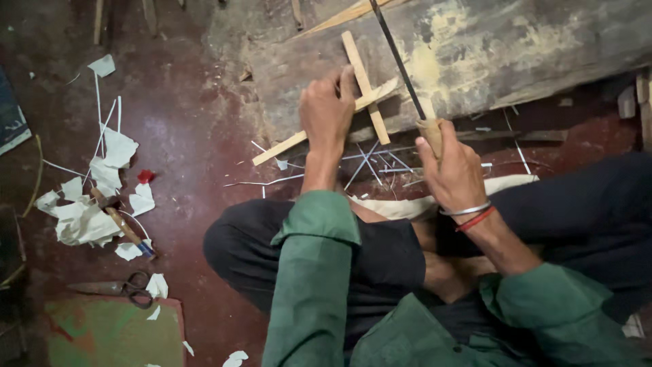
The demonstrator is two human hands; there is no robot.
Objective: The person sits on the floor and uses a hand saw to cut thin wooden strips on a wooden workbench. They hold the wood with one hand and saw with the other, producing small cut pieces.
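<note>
From your head camera: your left hand presses closed fingers onto a crossed pair of wooden sticks lying on a worn log. Your right hand is wrapped tight around the handle of a long dark blade just beside them. Thin splinters litter the red floor below. Well to your left lie paper scraps and scissors.

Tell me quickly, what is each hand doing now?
Left hand: closed, pressing the crossed wooden sticks on the log.
Right hand: closed on the blade tool's handle.
</note>
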